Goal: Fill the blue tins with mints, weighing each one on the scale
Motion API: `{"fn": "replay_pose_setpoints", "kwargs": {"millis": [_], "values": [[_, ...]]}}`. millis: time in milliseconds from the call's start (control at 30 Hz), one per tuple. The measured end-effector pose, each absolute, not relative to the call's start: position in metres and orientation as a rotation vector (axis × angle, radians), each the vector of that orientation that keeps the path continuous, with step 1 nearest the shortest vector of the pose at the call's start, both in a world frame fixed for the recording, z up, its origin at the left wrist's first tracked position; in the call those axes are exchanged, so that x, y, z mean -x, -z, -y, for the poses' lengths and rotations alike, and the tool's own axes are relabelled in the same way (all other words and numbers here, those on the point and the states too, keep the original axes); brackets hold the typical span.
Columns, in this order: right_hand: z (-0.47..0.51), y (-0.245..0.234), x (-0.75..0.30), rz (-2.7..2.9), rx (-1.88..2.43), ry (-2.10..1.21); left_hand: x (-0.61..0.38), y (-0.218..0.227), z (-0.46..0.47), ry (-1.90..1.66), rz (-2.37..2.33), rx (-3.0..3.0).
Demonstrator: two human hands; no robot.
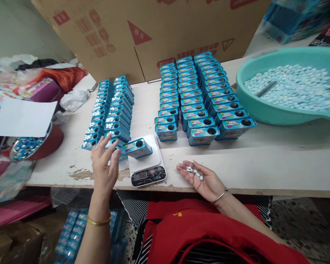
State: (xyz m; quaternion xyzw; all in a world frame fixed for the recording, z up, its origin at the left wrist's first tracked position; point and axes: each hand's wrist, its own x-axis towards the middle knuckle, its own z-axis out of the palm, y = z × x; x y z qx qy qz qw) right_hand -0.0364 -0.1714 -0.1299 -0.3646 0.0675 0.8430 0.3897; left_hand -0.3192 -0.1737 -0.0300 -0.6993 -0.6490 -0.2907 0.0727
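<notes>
My left hand [106, 161] hovers over the front end of the left rows of blue tins [117, 126], its fingers apart and nothing visible in them. Small white candies lie on the tops of those tins. Beside that hand, one blue tin [137, 148] with a round dark hole in its top stands on a white kitchen scale [148, 165], whose display is lit. To the right of the scale, my right hand [203, 179] is palm up with fingers loosely extended. Several pale candies [196, 173] rest on its palm and fingers.
Rows of blue tins [192, 99] with dark holes stand at the back middle. A turquoise basin [280, 115] of pale candies, with a scoop-like tool [266, 89] in it, sits at right. Behind stands a large cardboard box [176, 33]. A red bowl [56, 141] of wrapped pieces is at left.
</notes>
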Motion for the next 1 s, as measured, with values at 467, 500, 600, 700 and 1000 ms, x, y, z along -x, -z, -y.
{"fn": "replay_pose_setpoints", "kwargs": {"millis": [467,500,600,700,1000], "values": [[0.171,0.129,0.038,-0.158,0.974,-2.146,0.312,0.040,0.155,0.581,1.915,2.342],[0.171,0.128,0.038,-0.158,0.977,-2.144,0.311,0.040,0.153,0.523,1.906,2.376],[0.170,0.128,0.040,-0.159,0.971,-2.138,0.310,0.043,0.147,0.350,1.918,2.437],[0.169,0.128,0.042,-0.159,0.944,-2.135,0.312,0.043,0.141,0.265,1.949,2.439],[0.168,0.130,0.044,-0.145,0.920,-2.143,0.260,0.034,0.121,0.523,1.699,2.692]]}}
